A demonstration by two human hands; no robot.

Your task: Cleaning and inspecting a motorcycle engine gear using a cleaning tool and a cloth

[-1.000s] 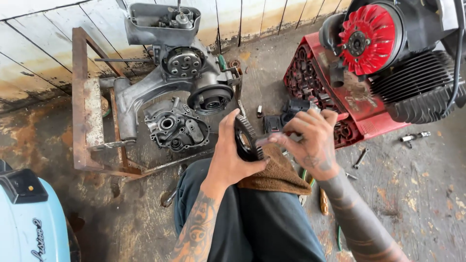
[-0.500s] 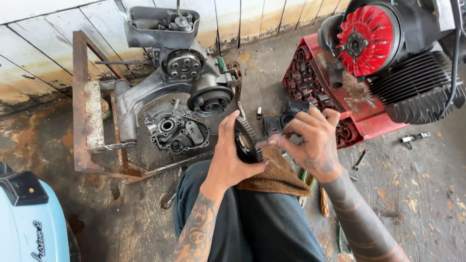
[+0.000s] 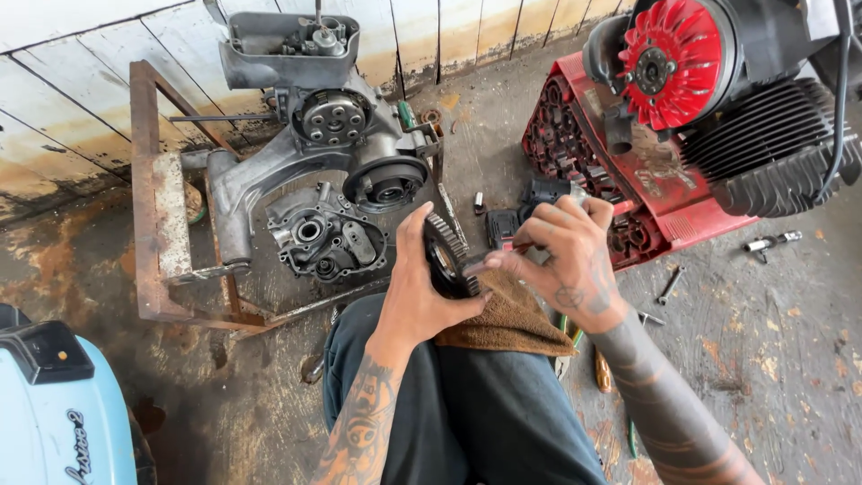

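My left hand grips a dark toothed gear wheel, held on edge above a brown rag that lies over my knee. My right hand pinches a thin tool with a reddish handle, its tip against the gear's face. Both forearms are tattooed. The gear's lower part is hidden by my left fingers.
A grey engine casing rests in a rusty metal frame ahead on the left. A red tool tray and a finned engine with a red fan stand at the right. Loose tools lie on the concrete floor. A pale blue scooter body sits at the lower left.
My hands have shifted only slightly; the right hand's fingers have closed in a little nearer the gear. The gear stays in my left hand.
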